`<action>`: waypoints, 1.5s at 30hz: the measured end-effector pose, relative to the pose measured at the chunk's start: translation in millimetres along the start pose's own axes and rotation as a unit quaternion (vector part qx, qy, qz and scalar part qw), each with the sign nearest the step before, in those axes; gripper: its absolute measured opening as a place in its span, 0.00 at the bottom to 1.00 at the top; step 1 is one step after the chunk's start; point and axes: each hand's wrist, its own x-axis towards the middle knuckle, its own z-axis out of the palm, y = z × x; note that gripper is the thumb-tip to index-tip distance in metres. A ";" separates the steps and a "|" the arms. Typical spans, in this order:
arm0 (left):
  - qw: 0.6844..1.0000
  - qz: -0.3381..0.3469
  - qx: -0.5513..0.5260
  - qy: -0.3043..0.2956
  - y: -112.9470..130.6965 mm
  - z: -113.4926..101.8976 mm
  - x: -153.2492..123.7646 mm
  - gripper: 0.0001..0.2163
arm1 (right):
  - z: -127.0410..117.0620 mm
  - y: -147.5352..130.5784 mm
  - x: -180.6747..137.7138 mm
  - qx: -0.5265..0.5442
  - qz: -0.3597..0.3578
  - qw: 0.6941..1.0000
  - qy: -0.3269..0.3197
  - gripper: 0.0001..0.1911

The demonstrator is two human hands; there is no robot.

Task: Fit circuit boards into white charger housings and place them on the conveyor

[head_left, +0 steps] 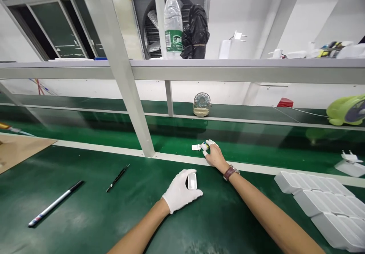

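My left hand (pixel 182 191), in a white glove, is curled around a small white plastic housing (pixel 192 181) just above or on the green tabletop. The housing's hollow side faces up. My right hand (pixel 215 156) wears white finger covers and a wristwatch, and reaches over the pale strip onto the green belt. Its thumb and fingertips close around a small white part (pixel 204 146) with yellow and blue bits. Beside this lies a flat white piece (pixel 196 147), apart from the fingers.
White trays (pixel 322 204) stand at the right, near a white plug adapter (pixel 351 159). A marker-like pen (pixel 55 204) and black tweezers (pixel 118 178) lie at the left. A slanted post (pixel 125 71) rises to the shelf (pixel 242 71). A small fan (pixel 202 103) stands behind the belt.
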 end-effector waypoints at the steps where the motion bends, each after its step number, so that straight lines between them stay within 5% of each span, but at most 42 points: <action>1: 1.000 -0.002 -0.002 -0.005 -0.8 -0.5 -1.3 0.32 | 4.9 3.5 6.3 -0.009 0.005 1.000 0.005 0.20; 5: 0.999 -0.026 -0.002 -0.022 -3.4 -3.0 -5.7 0.35 | 21.9 7.9 21.4 -0.015 0.032 0.999 0.002 0.18; 9: 0.999 -0.044 0.012 -0.024 -6.6 -7.2 -9.5 0.36 | 15.2 1.8 16.7 0.029 0.064 0.997 -0.029 0.27; 13: 0.998 -0.017 0.048 -0.022 -9.5 -11.9 -9.2 0.34 | -29.9 -12.1 -21.5 0.088 0.075 0.987 -0.109 0.32; 17: 0.997 -0.003 0.068 -0.025 -8.0 -11.7 -5.2 0.33 | -87.8 -34.5 -73.1 0.176 0.090 0.938 -0.284 0.30; 21: 0.996 0.004 0.087 -0.019 -3.9 -5.7 -2.8 0.32 | -121.1 -48.5 -104.6 0.099 0.064 0.919 -0.377 0.27; 26: 0.995 0.008 0.103 -0.007 -4.7 2.9 -5.0 0.32 | -133.7 -50.0 -122.4 -0.055 0.072 0.957 -0.276 0.27; 31: 0.994 0.004 0.107 -0.021 -5.3 5.5 -7.6 0.37 | -129.2 -53.0 -151.3 -0.183 0.111 0.953 -0.216 0.44; 37: 0.996 -0.025 0.086 -0.008 0.5 -1.3 -10.1 0.51 | -104.4 -46.5 -185.8 -0.232 -0.002 0.963 -0.134 0.44; 41: 0.993 0.005 0.115 -0.021 -1.2 -0.7 -10.0 0.37 | -93.0 -43.0 -187.5 -0.256 -0.045 0.961 -0.090 0.32; 45: 0.994 0.034 0.099 -0.001 3.5 5.5 -9.2 0.28 | -92.5 -34.8 -185.0 -0.225 -0.063 0.970 -0.070 0.30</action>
